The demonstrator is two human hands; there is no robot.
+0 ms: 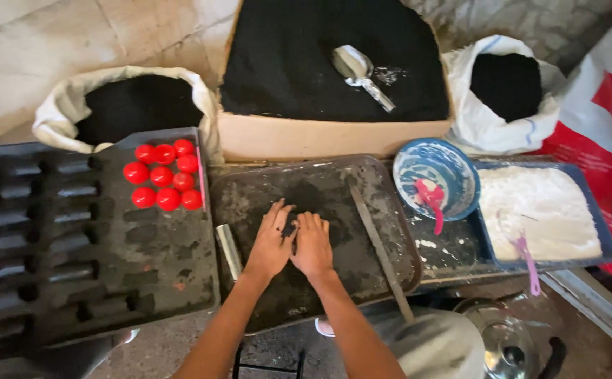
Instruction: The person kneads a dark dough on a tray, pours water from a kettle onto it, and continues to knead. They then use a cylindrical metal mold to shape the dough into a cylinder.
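Both my hands rest side by side on a dark, soot-covered tray (376, 203) in the middle. My left hand (271, 242) and my right hand (313, 245) press together on a small lump of black material (289, 229) that shows between the fingers. The fingers are dusted black. A long metal rod (379, 249) lies across the tray to the right of my right hand. A short pale tube (229, 250) lies at the tray's left edge.
A black mould tray (74, 260) at left carries several red balls (164, 175). Behind stand a box of black powder (299, 133) with a metal scoop (359, 71) and two white sacks (60, 109) (474, 119). At right are a blue bowl (453, 165) and a tray of white powder (541, 210).
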